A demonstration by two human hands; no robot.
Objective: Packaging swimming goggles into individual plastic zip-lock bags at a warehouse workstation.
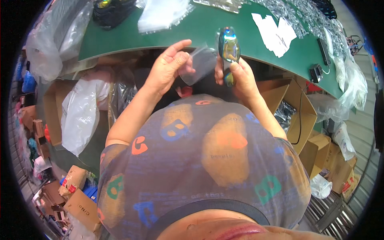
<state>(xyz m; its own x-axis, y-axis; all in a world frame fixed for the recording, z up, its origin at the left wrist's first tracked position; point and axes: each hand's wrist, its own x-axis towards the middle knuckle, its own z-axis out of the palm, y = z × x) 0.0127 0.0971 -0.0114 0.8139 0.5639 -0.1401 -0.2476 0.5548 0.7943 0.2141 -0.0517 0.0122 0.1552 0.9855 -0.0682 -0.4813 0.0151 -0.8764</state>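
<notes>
My right hand (241,78) is closed around a piece of eyewear with shiny mirrored lenses (229,47), held upright over the table's near edge. The fingers cover its middle, and I cannot tell whether it is goggles or sunglasses. Left of it, a small clear plastic bag (202,64) hangs at a tilt from my left hand (170,66). The thumb and lower fingers hold the bag's left side, while the index finger points outward. The bag's right edge comes close to the eyewear.
On the green table (192,39) lie a stack of clear bags (164,15), black items (112,14), white paper (274,35) and a plastic-wrapped heap (286,16). Below stand an open carton (276,94) on the right and another carton (54,96) with white plastic (82,116) on the left.
</notes>
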